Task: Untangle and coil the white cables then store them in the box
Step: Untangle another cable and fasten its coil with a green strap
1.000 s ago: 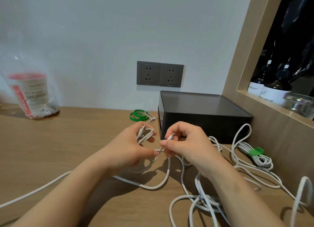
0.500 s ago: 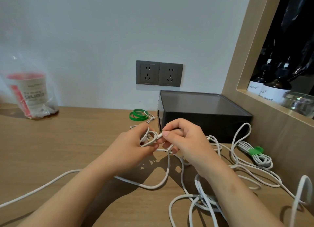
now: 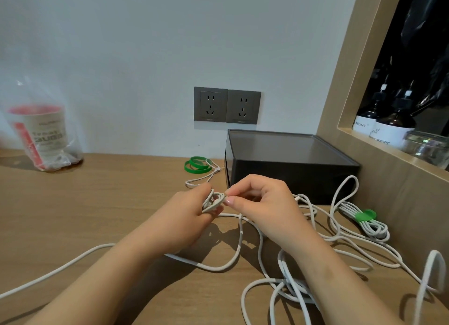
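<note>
l hand (image 3: pixel 184 217) fingers curling round 1 small white cable coil (image 3: pixel 213 202); r hand (image 3: pixel 264 208) fingers pinching its edge, above bench (image 3: pixel 97 203). 1 black box (image 3: pixel 291 176) sitting behind, 1 tied bundle (image 3: pixel 362 222) lying right; loose cables (image 3: pixel 238 251) tangling, count unclear.

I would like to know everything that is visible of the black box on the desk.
The black box is low and rectangular, seemingly dark plastic, with a smoky lid closed on top. It stands flat on the wooden desk, below the double socket, beside the wooden shelf frame. Green bands lie left of it; loose white cables lie in front.
</note>
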